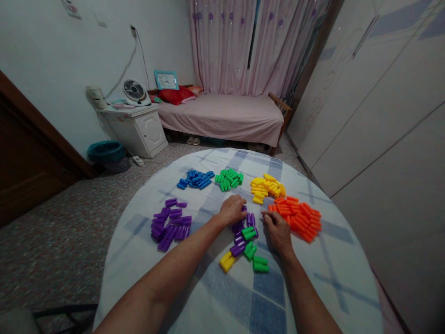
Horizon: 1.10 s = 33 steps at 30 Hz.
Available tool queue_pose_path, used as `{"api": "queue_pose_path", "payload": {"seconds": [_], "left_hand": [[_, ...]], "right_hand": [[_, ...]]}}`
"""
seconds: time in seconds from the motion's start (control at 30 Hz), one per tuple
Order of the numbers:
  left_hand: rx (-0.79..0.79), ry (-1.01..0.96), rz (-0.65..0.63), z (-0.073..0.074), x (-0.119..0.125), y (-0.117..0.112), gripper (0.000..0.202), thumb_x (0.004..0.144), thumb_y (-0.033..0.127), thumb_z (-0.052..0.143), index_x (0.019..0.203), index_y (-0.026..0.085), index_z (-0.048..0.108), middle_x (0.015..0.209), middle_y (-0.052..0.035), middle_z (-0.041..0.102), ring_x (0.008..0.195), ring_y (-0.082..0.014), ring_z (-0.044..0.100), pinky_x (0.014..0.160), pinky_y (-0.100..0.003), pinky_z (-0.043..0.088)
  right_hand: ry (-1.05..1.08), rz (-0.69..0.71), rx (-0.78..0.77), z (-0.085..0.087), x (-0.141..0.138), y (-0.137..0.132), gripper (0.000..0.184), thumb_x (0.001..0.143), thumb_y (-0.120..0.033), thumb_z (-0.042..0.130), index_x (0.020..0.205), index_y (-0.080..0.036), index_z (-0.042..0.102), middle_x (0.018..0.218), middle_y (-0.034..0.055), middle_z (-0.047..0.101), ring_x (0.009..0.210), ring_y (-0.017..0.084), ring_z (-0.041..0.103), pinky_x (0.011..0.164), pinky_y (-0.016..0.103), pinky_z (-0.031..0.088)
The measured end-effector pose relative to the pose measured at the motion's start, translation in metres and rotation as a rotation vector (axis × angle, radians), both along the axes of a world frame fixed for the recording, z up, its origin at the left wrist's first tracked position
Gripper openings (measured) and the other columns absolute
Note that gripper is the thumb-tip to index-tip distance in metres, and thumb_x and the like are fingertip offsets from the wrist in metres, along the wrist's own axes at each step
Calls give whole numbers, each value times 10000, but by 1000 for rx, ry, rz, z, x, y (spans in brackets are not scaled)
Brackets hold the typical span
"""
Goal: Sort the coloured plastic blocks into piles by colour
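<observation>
On a round table with a blue-checked cloth [222,297] lie small plastic tubes sorted by colour: a purple pile [170,223], a blue pile [196,179], a green pile [228,179], a yellow pile [267,187] and an orange pile [299,214]. A small mixed cluster [246,243] of purple, green and yellow tubes lies between my hands. My left hand [232,209] is curled, fingers down on the purple tubes at the cluster's top. My right hand [276,228] is pinched at the near edge of the orange pile; what it holds is hidden.
Beyond the table stand a bed with a pink cover [222,116], a white bedside cabinet [137,127] with a fan [135,91], and a teal basin [106,152] on the floor. White wardrobe doors [382,106] run along the right. A dark wooden door [28,153] is left.
</observation>
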<state>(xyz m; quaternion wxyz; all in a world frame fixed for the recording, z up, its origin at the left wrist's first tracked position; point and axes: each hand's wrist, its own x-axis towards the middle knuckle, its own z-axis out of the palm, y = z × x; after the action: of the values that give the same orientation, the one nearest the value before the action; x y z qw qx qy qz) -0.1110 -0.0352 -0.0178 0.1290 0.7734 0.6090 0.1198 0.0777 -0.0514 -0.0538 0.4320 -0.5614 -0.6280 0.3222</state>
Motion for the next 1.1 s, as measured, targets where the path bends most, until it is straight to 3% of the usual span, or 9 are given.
{"api": "queue_pose_path", "payload": {"seconds": [0.17,0.3,0.4,0.57,0.67,0.77,0.97,1.1], "left_hand": [[26,-9,76,-1,9,0,247,811,269,569,1037,201,640,1043,-90,640,1016,-229,581,852,-324,461],[107,-65,137,10,1,-13,264,835,295,540,1068,211,630,1040,-71,642,999,-206,588,857,-304,463],[258,-147,209,24,-28,-35,265,822,273,553,1071,216,626,1031,-52,651,995,-182,587,894,-282,452],[345,-113,392,36,-107,-83,297,840,302,520,1096,191,621,1045,-61,657,973,-201,605,883,-314,467],[320,-11,536,31,-145,-104,327,844,357,490,1082,183,633,1019,-69,653,938,-220,612,840,-337,482],[310,67,559,17,-165,-116,355,852,394,461,1083,188,634,1021,-78,650,949,-231,606,842,-349,483],[345,175,609,-9,-173,-123,343,857,385,448,1064,190,640,995,-101,647,961,-269,578,878,-389,469],[413,103,612,-6,-162,-121,324,851,345,454,1063,183,638,1093,-107,624,1044,-276,549,949,-414,441]], "right_hand": [[-1,13,-1,-1,1,1,344,790,-435,503,924,-172,679,914,84,702,853,228,649,799,351,474],[7,6,-9,-1,1,0,343,794,-433,501,931,-176,682,914,80,705,852,227,652,797,356,476],[10,-3,-20,-2,1,-1,349,788,-440,506,930,-177,686,897,81,710,854,233,656,785,359,483],[-25,-1,-11,-3,0,1,348,794,-430,495,935,-178,689,913,80,710,858,226,656,798,357,483],[-45,10,20,-4,1,2,346,796,-426,485,920,-176,690,937,80,706,868,220,650,813,352,479],[-56,14,29,-5,2,4,345,792,-429,490,913,-178,694,934,78,708,883,225,644,826,356,477],[-48,9,24,-7,3,4,352,797,-434,495,934,-175,690,924,77,711,858,224,652,810,353,482],[-31,17,2,-8,3,5,350,797,-427,495,943,-171,683,888,72,709,820,216,663,783,344,489]]}}
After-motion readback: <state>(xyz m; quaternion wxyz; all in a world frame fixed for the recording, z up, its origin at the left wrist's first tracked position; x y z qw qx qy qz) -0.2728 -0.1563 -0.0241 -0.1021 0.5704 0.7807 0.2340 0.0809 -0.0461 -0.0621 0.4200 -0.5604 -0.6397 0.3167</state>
